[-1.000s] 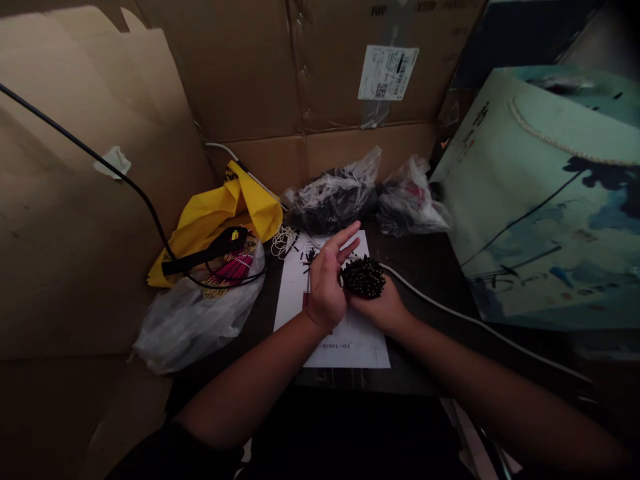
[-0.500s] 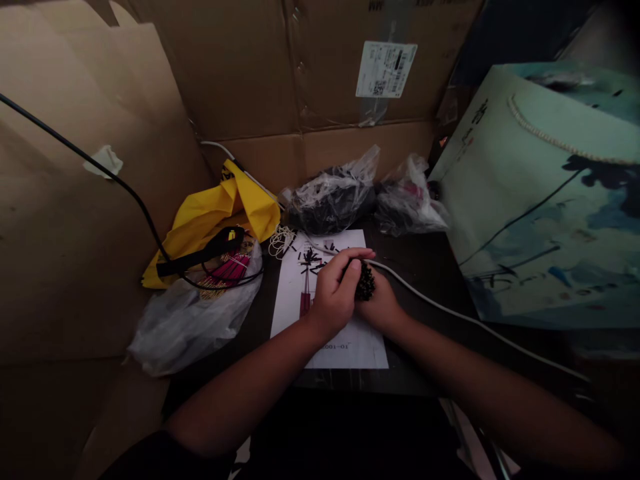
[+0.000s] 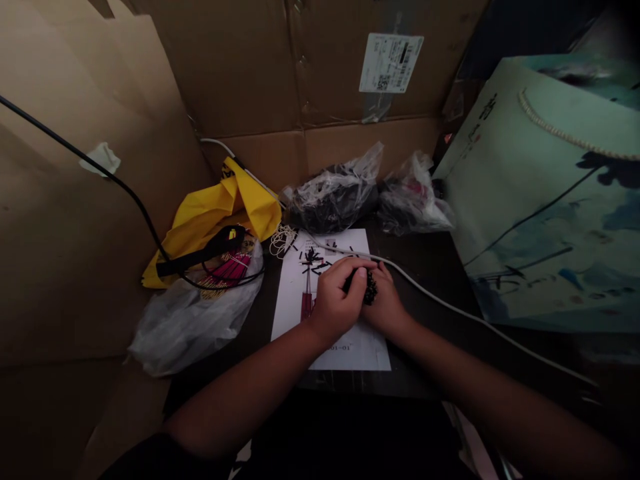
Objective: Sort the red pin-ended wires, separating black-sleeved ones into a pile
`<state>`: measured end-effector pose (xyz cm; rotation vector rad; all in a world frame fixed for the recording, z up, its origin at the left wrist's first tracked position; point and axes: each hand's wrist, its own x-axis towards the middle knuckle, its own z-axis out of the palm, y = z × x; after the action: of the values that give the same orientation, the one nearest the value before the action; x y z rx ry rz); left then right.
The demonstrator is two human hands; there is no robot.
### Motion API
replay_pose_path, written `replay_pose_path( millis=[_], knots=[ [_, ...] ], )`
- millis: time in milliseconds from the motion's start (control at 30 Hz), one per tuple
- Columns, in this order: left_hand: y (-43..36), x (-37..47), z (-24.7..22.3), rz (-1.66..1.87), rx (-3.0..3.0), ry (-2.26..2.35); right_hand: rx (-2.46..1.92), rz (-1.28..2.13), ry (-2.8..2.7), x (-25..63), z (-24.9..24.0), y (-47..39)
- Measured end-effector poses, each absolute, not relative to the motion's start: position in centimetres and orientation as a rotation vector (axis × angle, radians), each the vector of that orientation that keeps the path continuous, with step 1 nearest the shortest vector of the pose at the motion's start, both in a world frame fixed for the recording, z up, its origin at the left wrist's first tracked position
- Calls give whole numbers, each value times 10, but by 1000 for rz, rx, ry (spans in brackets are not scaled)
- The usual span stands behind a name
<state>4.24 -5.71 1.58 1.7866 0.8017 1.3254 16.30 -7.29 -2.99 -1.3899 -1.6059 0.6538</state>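
My left hand (image 3: 339, 293) is wrapped round a bundle of thin black sticks (image 3: 370, 288), whose clustered ends face me. Close against the bundle's other side is my right hand (image 3: 389, 303), its fingers curled and partly hidden behind the bundle. Both hands are above a white printed sheet (image 3: 290, 300). Several short black pieces (image 3: 313, 255) lie scattered on the sheet's far part. Dark red pieces (image 3: 306, 305) show on the sheet left of my left hand; I cannot tell whether they are printed or real.
A clear bag with red sticks (image 3: 233, 268) and a yellow bag (image 3: 200, 207) are at left. Loose rubber bands (image 3: 283, 241) lie near the sheet. Plastic-wrapped bundles (image 3: 333, 200) stand behind. A white cable (image 3: 450, 308) crosses the dark table; a paper gift bag (image 3: 540, 200) stands right.
Both hands have shifted slightly down and right with the bundle. The fingers of my right hand now show more beyond the bundle. The camera view has moved a little.
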Motion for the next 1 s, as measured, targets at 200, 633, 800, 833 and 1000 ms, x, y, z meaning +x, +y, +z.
replay_pose_path(
  millis=[200,633,800,833,1000],
  knots=[
    [-57,47,21,1338,1789,860,-1391,509,-1701,166,-36,-75],
    [-51,45,25,1295,1436,512,-1314,908,-1429,165,-23,-75],
    [-41,33,21,1374,1523,565,-1156,1146,-1205,170,-7,-78],
    [-41,31,20,1367,1600,616,-1125,1158,-1202,171,-4,-78],
    [-50,26,24,1228,2163,642,-1101,1096,-1132,174,9,-79]
  ],
)
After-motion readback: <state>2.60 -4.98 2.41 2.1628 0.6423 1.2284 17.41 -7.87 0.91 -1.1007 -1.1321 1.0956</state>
